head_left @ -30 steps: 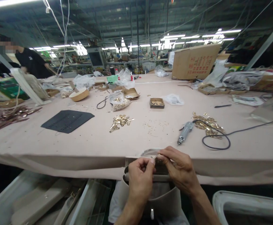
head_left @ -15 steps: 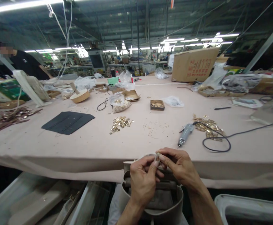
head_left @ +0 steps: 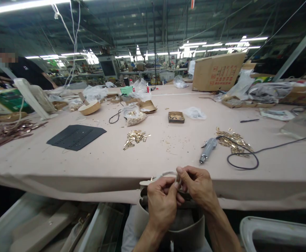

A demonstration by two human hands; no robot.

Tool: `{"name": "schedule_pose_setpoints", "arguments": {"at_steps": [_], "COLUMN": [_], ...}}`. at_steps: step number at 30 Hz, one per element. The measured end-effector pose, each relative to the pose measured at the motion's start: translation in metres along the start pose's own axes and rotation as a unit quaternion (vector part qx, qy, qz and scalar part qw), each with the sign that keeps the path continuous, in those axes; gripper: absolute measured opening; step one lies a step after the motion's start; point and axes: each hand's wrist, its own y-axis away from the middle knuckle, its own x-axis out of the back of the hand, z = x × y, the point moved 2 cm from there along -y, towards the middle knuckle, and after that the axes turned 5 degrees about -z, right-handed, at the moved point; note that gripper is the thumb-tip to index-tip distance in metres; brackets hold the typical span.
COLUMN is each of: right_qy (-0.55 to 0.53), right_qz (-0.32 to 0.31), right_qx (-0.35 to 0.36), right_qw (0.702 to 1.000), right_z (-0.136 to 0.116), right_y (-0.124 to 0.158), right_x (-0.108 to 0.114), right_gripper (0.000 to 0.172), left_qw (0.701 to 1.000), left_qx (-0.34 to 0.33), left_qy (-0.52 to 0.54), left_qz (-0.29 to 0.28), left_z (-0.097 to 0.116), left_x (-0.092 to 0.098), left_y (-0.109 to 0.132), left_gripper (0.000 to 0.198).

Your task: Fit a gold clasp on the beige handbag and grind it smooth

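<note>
My left hand (head_left: pixel 162 201) and my right hand (head_left: pixel 198 187) meet at the near table edge, fingers pinched together on a small metal fitting (head_left: pixel 177 179) at the top of a beige bag (head_left: pixel 188 231) that hangs below them. The bag's thin handle (head_left: pixel 165 173) arches just above my fingertips. Both hands are closed around the same spot. The fitting itself is mostly hidden by my fingers.
A corded grey power tool (head_left: pixel 207 149) lies right of centre, beside a heap of gold hardware (head_left: pixel 234 142). More gold pieces (head_left: pixel 135 137), a dark mat (head_left: pixel 75 136), a small parts box (head_left: pixel 176 117) and a cardboard carton (head_left: pixel 218 71) sit farther back. Another person (head_left: pixel 24 71) stands at far left.
The bag has sunk a little and its mouth has opened wider. My hands dropped slightly and drew closer together on the fitting.
</note>
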Motion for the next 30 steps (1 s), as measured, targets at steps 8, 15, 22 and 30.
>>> {"name": "schedule_pose_setpoints", "arguments": {"at_steps": [8,15,22,30], "right_qy": [-0.031,0.01,-0.019,-0.015], "right_qz": [-0.028,0.023,0.005,0.012], "right_qx": [0.011,0.029,0.017,0.026], "right_qw": [0.999,0.999,1.0,0.999], "right_z": [0.005,0.01,0.012,0.012], "right_y": [0.0,-0.002,-0.004,-0.011], "right_x": [0.001,-0.003,-0.006,-0.011], "right_gripper": [0.033,0.028,0.028,0.025], "left_qw": [1.0,1.0,1.0,1.0], "left_qx": [-0.001,-0.004,0.009,0.014], "left_qy": [0.006,0.008,0.028,0.027], "left_qz": [0.003,-0.006,-0.003,0.003], "left_z": [0.005,-0.004,-0.006,-0.008], "left_x": [0.001,0.001,0.003,0.002], "left_y": [-0.002,-0.003,-0.007,-0.016], "left_gripper": [0.029,0.023,0.028,0.036]}}
